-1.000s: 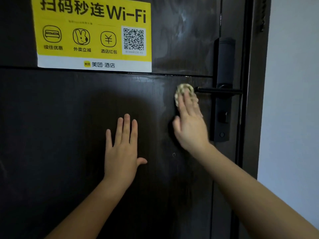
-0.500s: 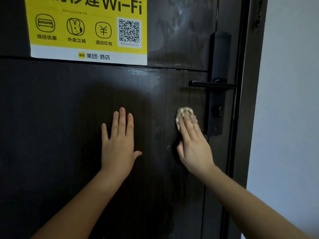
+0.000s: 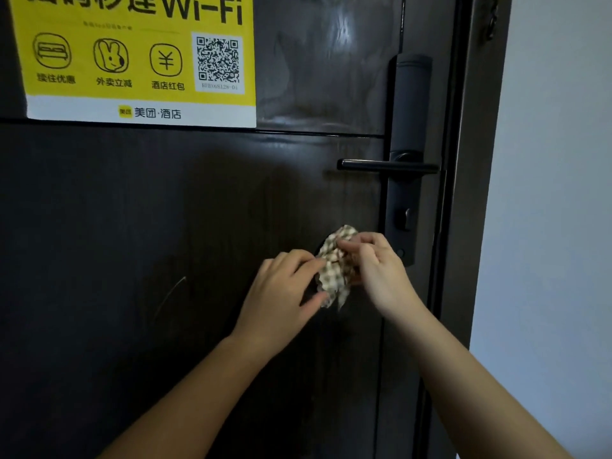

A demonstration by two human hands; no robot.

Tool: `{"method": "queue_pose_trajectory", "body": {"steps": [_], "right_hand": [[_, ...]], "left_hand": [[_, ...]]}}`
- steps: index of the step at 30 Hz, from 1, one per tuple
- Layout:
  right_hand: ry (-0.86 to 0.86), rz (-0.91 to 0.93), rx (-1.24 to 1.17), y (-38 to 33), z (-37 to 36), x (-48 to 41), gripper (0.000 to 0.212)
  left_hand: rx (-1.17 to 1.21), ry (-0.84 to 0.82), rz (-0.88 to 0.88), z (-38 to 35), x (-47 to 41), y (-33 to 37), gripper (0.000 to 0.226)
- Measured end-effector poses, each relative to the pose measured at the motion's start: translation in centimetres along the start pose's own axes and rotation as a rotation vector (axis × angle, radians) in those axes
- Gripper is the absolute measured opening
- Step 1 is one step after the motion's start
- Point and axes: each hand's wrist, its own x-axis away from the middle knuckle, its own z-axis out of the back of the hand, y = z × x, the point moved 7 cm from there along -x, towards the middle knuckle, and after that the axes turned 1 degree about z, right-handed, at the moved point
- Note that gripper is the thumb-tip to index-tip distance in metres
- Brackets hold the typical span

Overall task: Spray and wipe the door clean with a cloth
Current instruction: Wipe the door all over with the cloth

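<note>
The dark brown door (image 3: pixel 116 243) fills most of the view, with wet smears on its upper right panel. A small checked beige cloth (image 3: pixel 336 265) hangs crumpled in front of the door, below the handle. My left hand (image 3: pixel 284 293) pinches the cloth's left and lower edge with fingers and thumb. My right hand (image 3: pixel 377 266) pinches its upper right part with curled fingers. Both hands are off the door surface. No spray bottle is in view.
A black lever handle (image 3: pixel 387 165) on a tall black lock plate (image 3: pixel 409 154) sits just above and right of my hands. A yellow Wi-Fi sticker (image 3: pixel 139 58) covers the upper left. The dark door frame (image 3: pixel 477 193) and a pale wall (image 3: pixel 556 193) are at right.
My right hand wiped downward past the handle, then lifted the cloth off the door. My left hand left the door, where it lay flat, and took hold of the cloth too.
</note>
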Motion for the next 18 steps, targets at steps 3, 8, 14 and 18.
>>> {"method": "queue_pose_trajectory", "body": {"steps": [3, 8, 14, 18], "right_hand": [[-0.063, -0.073, -0.142, 1.2, 0.2, -0.2, 0.036], [-0.191, -0.212, -0.461, 1.2, -0.8, 1.0, 0.031], [-0.18, -0.151, -0.394, 0.0, -2.5, 1.9, 0.042], [-0.052, -0.056, -0.272, 0.2, -2.8, 3.0, 0.037]], "left_hand": [[0.047, 0.017, -0.001, -1.4, -0.7, 1.5, 0.043], [-0.104, 0.064, -0.025, -2.1, -0.7, 1.1, 0.023], [-0.239, 0.084, -0.16, -0.9, -1.1, -0.7, 0.015], [-0.274, 0.124, -0.269, 1.1, -3.0, -1.7, 0.006]]}}
